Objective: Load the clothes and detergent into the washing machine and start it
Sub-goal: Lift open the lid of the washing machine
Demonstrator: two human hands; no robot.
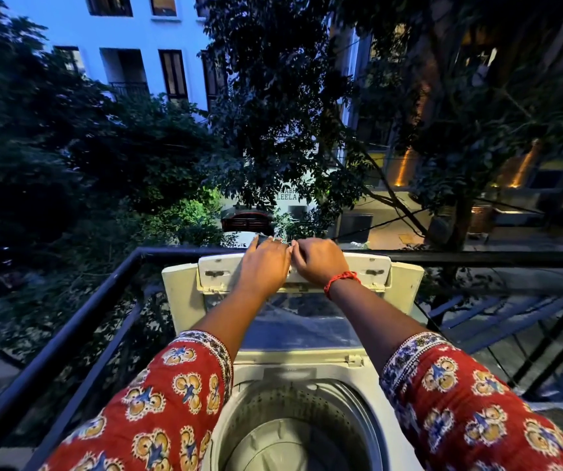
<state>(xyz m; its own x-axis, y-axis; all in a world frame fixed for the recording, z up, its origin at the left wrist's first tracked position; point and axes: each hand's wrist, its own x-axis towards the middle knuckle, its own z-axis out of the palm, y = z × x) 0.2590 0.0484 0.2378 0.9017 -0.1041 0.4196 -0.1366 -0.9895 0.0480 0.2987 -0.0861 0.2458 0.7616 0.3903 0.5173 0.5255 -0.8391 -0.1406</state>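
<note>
A white top-loading washing machine (348, 368) stands against the balcony railing. Its folding lid (372, 271) is raised upright at the back. The drum (273, 406) is open below me, with a pale surface at its bottom. My left hand (266, 265) and my right hand (319, 261) lie side by side on the lid's top edge, fingers curled over it, and the fingertips are hidden behind the edge. A red thread circles my right wrist. I see no clothes or detergent.
A black metal railing (69, 321) runs along the left side and behind the machine. Beyond it are trees, buildings and a lit street far below. More black metal bars (511, 321) stand to the right of the machine.
</note>
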